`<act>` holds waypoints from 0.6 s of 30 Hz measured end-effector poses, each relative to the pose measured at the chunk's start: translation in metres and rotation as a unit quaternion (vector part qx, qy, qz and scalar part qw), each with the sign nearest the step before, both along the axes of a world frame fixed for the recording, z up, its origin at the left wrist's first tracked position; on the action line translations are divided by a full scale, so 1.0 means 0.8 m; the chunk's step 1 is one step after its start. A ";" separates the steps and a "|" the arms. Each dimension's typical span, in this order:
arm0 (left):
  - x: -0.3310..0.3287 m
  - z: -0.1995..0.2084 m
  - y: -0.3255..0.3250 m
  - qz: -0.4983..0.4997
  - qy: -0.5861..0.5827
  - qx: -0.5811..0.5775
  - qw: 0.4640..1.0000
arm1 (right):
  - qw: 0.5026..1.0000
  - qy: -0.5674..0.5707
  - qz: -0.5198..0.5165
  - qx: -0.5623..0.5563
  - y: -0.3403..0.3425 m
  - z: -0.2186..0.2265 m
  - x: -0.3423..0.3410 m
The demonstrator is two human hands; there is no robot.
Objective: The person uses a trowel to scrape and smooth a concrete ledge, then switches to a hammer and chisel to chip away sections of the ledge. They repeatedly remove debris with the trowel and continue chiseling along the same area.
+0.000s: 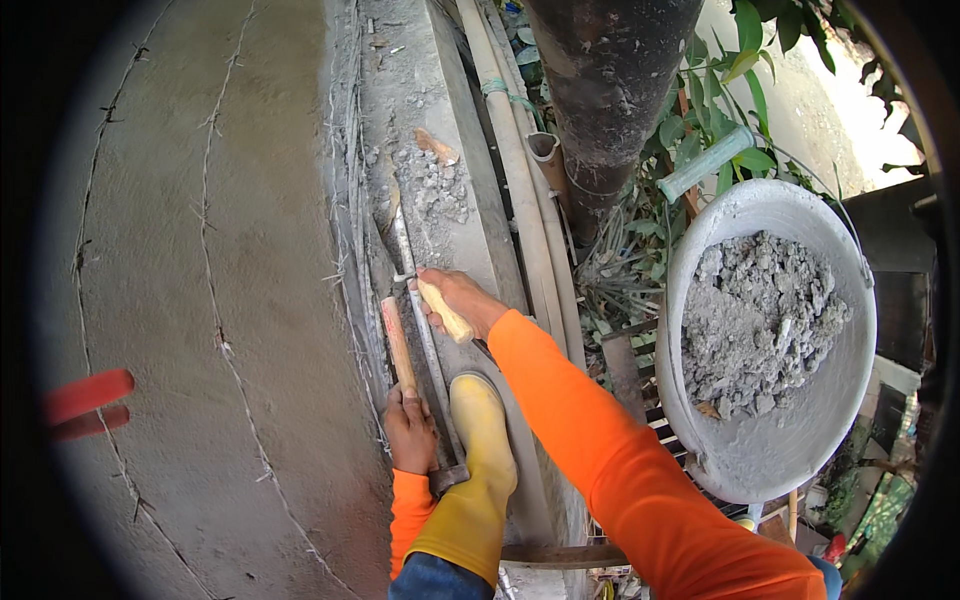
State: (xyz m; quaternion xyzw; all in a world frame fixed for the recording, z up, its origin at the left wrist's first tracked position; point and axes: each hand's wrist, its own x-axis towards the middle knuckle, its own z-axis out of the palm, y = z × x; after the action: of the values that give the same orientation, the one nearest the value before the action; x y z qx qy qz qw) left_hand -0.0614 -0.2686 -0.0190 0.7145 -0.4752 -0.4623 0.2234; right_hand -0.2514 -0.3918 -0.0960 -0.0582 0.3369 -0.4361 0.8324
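My left hand [411, 432] is closed low around the wooden handle of a hammer [400, 350]. The handle points away from me, and the dark head shows beside my boot. My right hand [462, 298] is wrapped round a tool with a pale wooden handle [444, 311]. A thin metal neck sticks out at its left; its working end cannot be made out. Both hands are low over a narrow, dusty concrete ledge [450, 200]. Beneath them a thin whitish pipe [428, 335] runs lengthwise. One yellow boot [480, 425] stands next to my left hand.
A sloping cement surface with barbed wire [208, 205] lies left; a red object [90, 400] is at its edge. Grey rubble [440, 190] lies ahead. Beyond the ledge are long pipes [520, 170], a dark post [610, 100], and a bucket [700, 450] of broken mortar.
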 end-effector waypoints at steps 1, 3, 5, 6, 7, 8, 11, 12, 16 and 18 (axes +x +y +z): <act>-0.001 0.002 0.000 0.016 -0.003 0.017 1.000 | 1.000 0.003 -0.009 0.010 0.002 0.000 0.001; -0.002 0.006 -0.001 0.000 0.005 0.010 1.000 | 0.999 -0.040 -0.019 0.005 0.007 0.000 0.008; -0.002 0.010 0.001 0.008 0.003 0.018 1.000 | 0.996 -0.086 -0.007 0.022 0.016 -0.001 0.013; -0.003 0.010 0.000 0.013 0.003 0.022 1.000 | 0.998 -0.046 -0.023 0.019 0.020 -0.001 0.013; -0.005 0.011 0.001 0.009 0.015 0.027 0.999 | 0.999 -0.031 -0.014 0.016 0.022 -0.002 0.013; -0.006 0.012 0.000 0.007 0.000 0.031 1.000 | 0.999 0.014 -0.024 0.030 0.025 0.000 0.013; -0.009 0.014 -0.001 0.000 -0.001 0.024 1.000 | 0.999 -0.018 -0.036 0.026 0.031 0.006 0.018; -0.010 0.015 0.000 0.000 -0.003 0.022 1.000 | 0.998 -0.055 -0.011 0.021 0.033 0.009 0.020; -0.010 0.014 -0.001 0.022 -0.006 0.030 0.999 | 0.999 0.002 -0.039 0.022 0.033 0.005 0.010; -0.007 0.012 0.000 -0.003 -0.020 0.017 1.000 | 1.000 -0.013 -0.018 0.022 0.042 0.001 0.000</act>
State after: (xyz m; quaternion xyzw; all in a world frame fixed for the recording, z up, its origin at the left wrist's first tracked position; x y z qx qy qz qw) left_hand -0.0671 -0.2685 -0.0090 0.7258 -0.4737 -0.4570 0.2000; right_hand -0.2514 -0.3585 -0.0954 -0.0283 0.3362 -0.4442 0.8300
